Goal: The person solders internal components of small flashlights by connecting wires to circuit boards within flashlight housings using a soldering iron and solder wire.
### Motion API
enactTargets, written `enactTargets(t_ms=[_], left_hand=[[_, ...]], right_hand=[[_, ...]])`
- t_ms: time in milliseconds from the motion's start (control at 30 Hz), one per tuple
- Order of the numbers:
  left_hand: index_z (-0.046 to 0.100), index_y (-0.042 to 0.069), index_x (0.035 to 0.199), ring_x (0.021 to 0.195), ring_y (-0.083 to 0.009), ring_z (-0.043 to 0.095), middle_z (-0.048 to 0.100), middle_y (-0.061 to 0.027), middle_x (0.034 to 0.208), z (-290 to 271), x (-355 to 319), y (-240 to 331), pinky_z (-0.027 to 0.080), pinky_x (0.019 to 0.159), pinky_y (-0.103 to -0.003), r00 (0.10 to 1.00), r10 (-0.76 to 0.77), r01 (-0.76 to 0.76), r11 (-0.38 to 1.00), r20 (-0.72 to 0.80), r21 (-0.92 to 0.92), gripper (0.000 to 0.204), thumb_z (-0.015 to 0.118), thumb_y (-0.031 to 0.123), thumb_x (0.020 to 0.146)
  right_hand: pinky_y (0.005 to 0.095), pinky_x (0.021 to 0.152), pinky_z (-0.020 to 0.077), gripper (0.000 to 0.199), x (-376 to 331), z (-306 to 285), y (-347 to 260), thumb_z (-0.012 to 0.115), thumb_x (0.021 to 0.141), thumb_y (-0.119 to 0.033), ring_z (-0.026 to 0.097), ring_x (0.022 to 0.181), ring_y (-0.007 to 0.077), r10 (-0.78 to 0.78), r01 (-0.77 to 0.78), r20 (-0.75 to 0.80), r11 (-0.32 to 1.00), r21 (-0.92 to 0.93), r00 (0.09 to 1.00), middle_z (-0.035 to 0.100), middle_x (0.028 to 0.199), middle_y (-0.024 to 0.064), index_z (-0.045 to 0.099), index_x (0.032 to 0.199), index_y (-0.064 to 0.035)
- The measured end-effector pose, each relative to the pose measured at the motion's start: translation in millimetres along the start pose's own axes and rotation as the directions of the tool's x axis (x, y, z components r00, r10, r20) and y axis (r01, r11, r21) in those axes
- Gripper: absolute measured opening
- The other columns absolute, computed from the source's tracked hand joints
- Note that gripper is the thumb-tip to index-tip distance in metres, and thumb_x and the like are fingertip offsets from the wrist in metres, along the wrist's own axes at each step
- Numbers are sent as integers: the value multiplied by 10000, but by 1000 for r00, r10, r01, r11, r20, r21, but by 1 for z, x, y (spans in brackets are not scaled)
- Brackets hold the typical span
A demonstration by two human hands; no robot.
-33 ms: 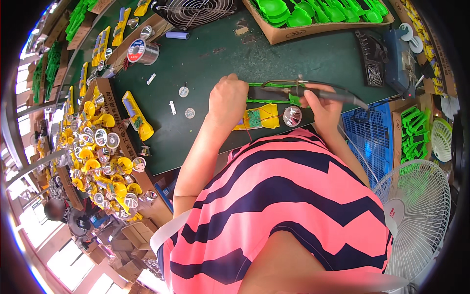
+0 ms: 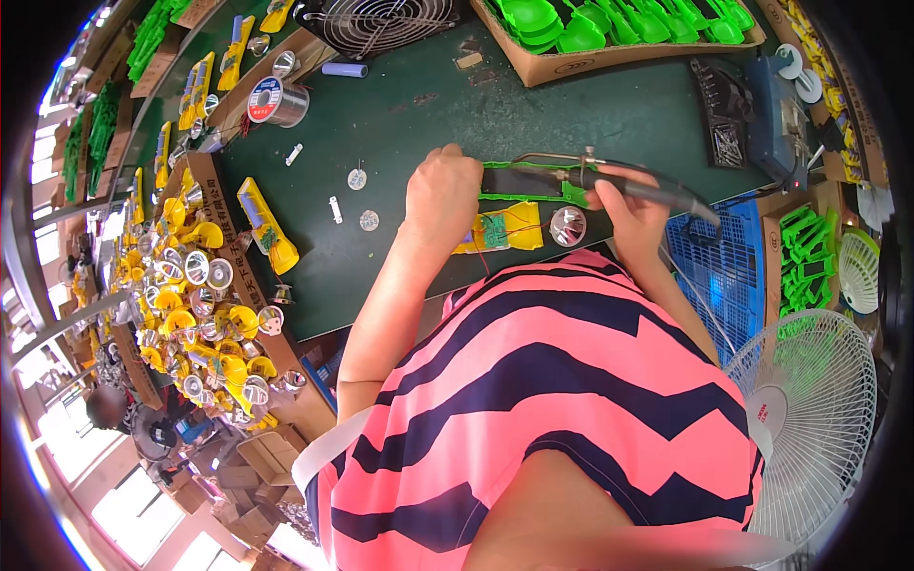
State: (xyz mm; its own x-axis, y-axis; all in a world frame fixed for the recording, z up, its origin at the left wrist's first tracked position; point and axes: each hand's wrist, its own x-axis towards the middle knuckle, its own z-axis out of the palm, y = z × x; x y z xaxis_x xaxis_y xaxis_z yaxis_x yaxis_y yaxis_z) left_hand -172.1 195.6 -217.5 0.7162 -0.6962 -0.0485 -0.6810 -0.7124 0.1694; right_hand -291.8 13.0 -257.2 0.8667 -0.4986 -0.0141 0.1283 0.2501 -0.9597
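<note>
Head view, looking down over the person's striped pink and navy top onto a dark green bench (image 2: pixel 409 114). Left hand (image 2: pixel 440 195) is curled into a loose fist, knuckles up, pressing on the left end of a yellow torch shell (image 2: pixel 509 228) that lies open near the bench's front edge, small green circuit board and thin wires exposed; what the fingertips pinch underneath cannot be seen. Right hand (image 2: pixel 633 205) is closed around a dark soldering iron (image 2: pixel 647 188) in a pen-like grip, tip pointing left over a green strip (image 2: pixel 533 181) just behind the shell. A shiny round reflector (image 2: pixel 568 226) sits touching or just beside the shell's right end; cannot tell which. Judgement: shell is thin moulded plastic, light and stiff, likely to skid on the mat unless pinned from above; hold by the outer rim, away from board and wires, which look fragile. Iron to be taken by the dark handle only. Surroundings: solder spool (image 2: pixel 271 100) at far left, small metal discs (image 2: pixel 368 220) loose on the mat, cardboard tray of yellow parts and reflectors (image 2: pixel 200 295) along the left edge, box of green shells (image 2: pixel 619 24) at the back, blue crate (image 2: pixel 728 266) and white fan (image 2: pixel 819 409) at right. Iron tip and joint are too small to make out; fisheye rim bends and cuts off the outer boxes.
</note>
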Motion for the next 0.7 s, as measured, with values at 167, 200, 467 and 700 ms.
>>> enactTargets(t_ms=[167, 200, 467, 700], left_hand=[[616, 35, 635, 736, -255, 585, 560, -117, 748, -1, -1, 1, 504, 623, -316, 999, 21, -20, 998, -28, 57, 89, 581, -30, 585], [618, 37, 635, 740, -250, 584, 559, -114, 746, -2, -1, 2, 504, 623, -312, 999, 24, -23, 997, -27, 68, 88, 585, -26, 584], [659, 65, 689, 739, -272, 547, 524, -112, 721, -3, 0, 5, 462, 637, -366, 1000, 1, 0, 994, -6, 110, 97, 572, 33, 662], [662, 72, 697, 761, -242, 526, 512, -80, 725, -13, -1, 9, 416, 677, -348, 996, 47, -36, 990, -80, 135, 72, 608, 56, 652]], right_hand=[[282, 687, 496, 211, -12, -20, -11, 580, 794, 4, 622, 717, 178, -321, 359, 160, 827, -433, 933, 613, 820, 119, 545, 1000, 40], [316, 736, 500, 198, -13, -22, -13, 598, 793, -24, 629, 747, 190, -339, 400, 217, 712, -577, 916, 611, 873, 117, 573, 985, 24], [446, 1028, 254, 389, -5, -28, -17, 666, 690, -73, 503, 1060, 223, -241, 424, 354, 614, -665, 904, 558, 1120, 70, 557, 1064, -56], [438, 1035, 247, 486, 0, -29, -15, 666, 694, -66, 516, 1047, 231, -194, 418, 390, 639, -646, 900, 584, 1093, 45, 470, 1138, -50]])
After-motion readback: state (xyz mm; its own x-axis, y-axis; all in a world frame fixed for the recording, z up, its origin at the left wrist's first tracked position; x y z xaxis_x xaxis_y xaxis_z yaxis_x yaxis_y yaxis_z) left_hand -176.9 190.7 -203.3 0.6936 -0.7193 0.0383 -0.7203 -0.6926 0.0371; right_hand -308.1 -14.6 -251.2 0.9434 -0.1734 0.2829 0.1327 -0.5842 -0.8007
